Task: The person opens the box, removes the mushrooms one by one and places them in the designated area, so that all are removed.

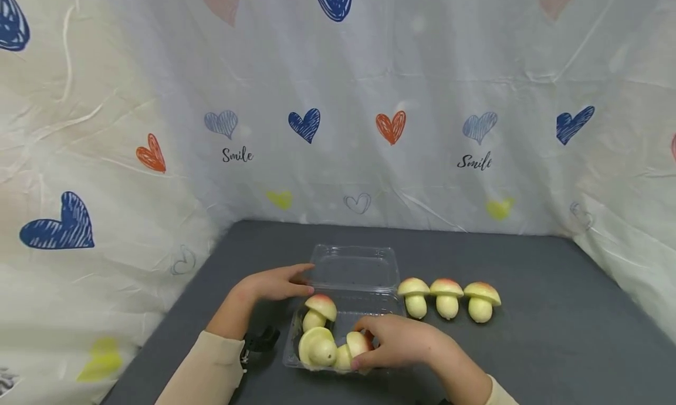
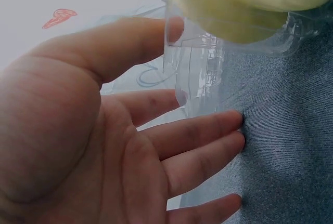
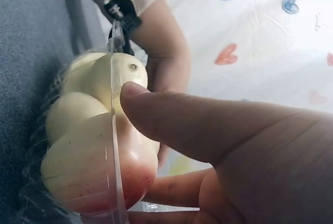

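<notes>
A clear plastic clamshell box [image 1: 287, 358] lies with its lid [image 1: 355, 267] folded back. Inside, at the left, one pale yellow mushroom [image 1: 313, 320] with a reddish cap stands behind another mushroom [image 1: 321, 352] whose stem faces the front. My right hand [image 1: 404, 340] holds a third mushroom [image 3: 99, 167] by its red-tinged cap in the front of the box, thumb on one side and fingers on the other. At the box's left side is my left hand [image 1: 280, 283], fingers extended, with the thumb tip [image 2: 176, 29] at the clear wall.
Right of the box, three mushrooms stand in a row: a left one [image 1: 415, 297], a middle one [image 1: 446, 298] and a right one [image 1: 481, 301]. The dark grey table [image 1: 554, 334] ends at a white curtain [image 1: 338, 176] printed with hearts, behind and at both sides.
</notes>
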The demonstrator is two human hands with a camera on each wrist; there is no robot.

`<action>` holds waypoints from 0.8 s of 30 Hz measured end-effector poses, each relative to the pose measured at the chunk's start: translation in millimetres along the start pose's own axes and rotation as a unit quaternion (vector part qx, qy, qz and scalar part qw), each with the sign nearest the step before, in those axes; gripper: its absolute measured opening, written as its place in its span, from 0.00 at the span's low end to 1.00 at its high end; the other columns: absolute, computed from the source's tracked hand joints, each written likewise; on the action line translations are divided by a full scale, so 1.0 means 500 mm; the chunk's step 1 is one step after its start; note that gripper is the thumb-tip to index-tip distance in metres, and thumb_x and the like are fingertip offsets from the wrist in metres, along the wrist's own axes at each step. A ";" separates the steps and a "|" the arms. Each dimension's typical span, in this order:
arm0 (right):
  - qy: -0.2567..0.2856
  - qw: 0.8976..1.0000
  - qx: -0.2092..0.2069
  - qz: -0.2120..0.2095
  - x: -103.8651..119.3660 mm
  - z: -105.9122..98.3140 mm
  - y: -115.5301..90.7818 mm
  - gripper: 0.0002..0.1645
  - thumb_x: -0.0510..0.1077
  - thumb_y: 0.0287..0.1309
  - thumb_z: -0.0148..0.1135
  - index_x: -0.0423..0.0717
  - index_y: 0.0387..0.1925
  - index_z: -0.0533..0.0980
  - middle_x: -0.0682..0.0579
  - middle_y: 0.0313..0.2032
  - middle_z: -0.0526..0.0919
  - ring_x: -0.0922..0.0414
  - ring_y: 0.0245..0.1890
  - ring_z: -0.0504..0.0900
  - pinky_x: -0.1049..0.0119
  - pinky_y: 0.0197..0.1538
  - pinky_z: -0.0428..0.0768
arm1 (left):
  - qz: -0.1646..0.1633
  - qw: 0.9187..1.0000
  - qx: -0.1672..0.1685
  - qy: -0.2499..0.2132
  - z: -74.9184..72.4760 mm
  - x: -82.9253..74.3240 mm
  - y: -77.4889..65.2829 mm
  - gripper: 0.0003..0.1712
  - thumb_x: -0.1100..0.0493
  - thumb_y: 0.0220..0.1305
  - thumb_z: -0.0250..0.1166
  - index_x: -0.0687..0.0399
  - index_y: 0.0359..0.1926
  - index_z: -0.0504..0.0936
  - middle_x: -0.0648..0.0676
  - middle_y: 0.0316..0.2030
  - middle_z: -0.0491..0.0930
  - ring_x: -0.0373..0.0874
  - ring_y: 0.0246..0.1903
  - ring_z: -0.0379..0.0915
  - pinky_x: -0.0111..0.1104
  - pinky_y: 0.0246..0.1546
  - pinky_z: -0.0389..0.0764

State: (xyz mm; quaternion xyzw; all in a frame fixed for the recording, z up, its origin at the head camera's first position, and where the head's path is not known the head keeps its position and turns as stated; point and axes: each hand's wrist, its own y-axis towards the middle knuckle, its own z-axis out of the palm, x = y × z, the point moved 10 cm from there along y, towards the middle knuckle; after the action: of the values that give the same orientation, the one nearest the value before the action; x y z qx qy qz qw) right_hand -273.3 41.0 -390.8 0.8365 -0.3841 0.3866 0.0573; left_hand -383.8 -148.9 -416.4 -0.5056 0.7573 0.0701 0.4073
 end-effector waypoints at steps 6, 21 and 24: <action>-0.017 1.000 0.002 0.001 0.004 0.007 0.004 0.25 0.57 0.64 0.71 0.50 0.57 0.78 0.65 0.36 0.80 0.67 0.38 0.79 0.65 0.41 0.79 | -0.002 1.000 0.000 -0.008 0.001 0.004 -0.007 0.43 0.46 0.76 0.63 0.53 0.82 0.53 0.63 0.73 0.65 0.62 0.70 0.64 0.58 0.63 0.71; -0.014 0.997 -0.066 -0.042 0.021 -0.067 -0.023 0.33 0.42 0.51 0.73 0.54 0.61 0.79 0.60 0.46 0.77 0.60 0.38 0.75 0.64 0.38 0.77 | -0.003 1.000 -0.001 -0.004 0.000 -0.003 0.000 0.43 0.47 0.76 0.63 0.54 0.82 0.54 0.64 0.71 0.67 0.62 0.69 0.66 0.58 0.62 0.72; -0.004 0.997 -0.068 -0.036 0.017 -0.080 -0.032 0.34 0.41 0.52 0.71 0.59 0.63 0.78 0.56 0.48 0.75 0.57 0.39 0.74 0.62 0.38 0.77 | -0.001 1.000 -0.001 -0.002 0.000 -0.002 0.002 0.43 0.47 0.76 0.63 0.54 0.81 0.54 0.64 0.71 0.67 0.62 0.69 0.66 0.58 0.61 0.73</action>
State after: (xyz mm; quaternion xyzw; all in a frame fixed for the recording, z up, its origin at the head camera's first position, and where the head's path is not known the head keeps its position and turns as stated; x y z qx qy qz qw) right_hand -282.8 62.7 -354.0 0.8458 -0.3793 0.3534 0.1265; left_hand -384.3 -147.7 -416.1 -0.5069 0.7558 0.0716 0.4083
